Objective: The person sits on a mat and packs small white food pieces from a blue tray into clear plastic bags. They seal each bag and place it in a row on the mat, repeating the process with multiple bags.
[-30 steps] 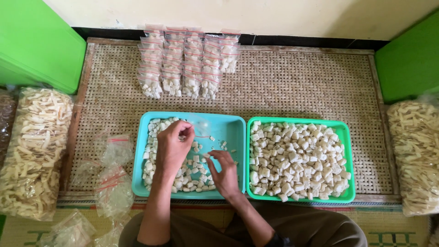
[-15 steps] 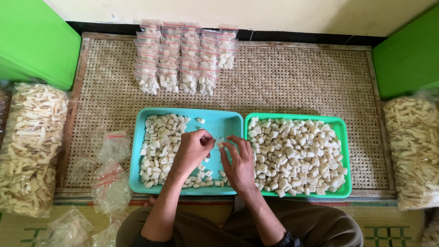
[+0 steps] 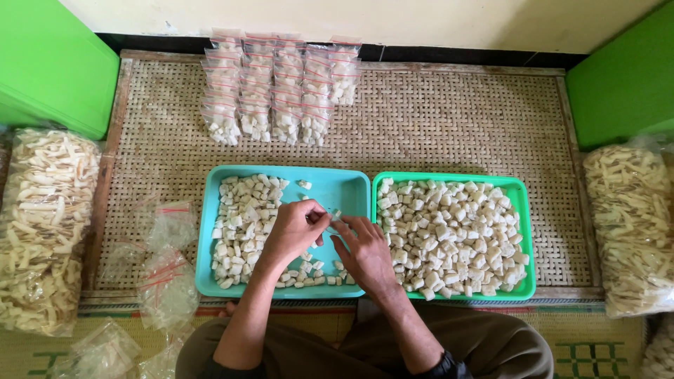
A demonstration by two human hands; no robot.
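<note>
Turquoise rectangular plastic tray (image 3: 351, 184) holds pale cracker cubes (image 3: 242, 217). Left hand (image 3: 293, 231) and right hand (image 3: 364, 253) meet above tray centre, fingertips pinched together on small clear bag (image 3: 331, 214). Green tray (image 3: 523, 189) just right.

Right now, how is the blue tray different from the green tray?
The blue tray is turquoise and only partly covered with pale cubes, mostly on its left side, so bare bottom shows; the green tray is green and covered nearly edge to edge. Both hands, the left hand and right hand, are over the blue tray; none is over the green tray. Both trays are rectangular, sit side by side on the woven mat, and hold the same kind of cubes.
</note>
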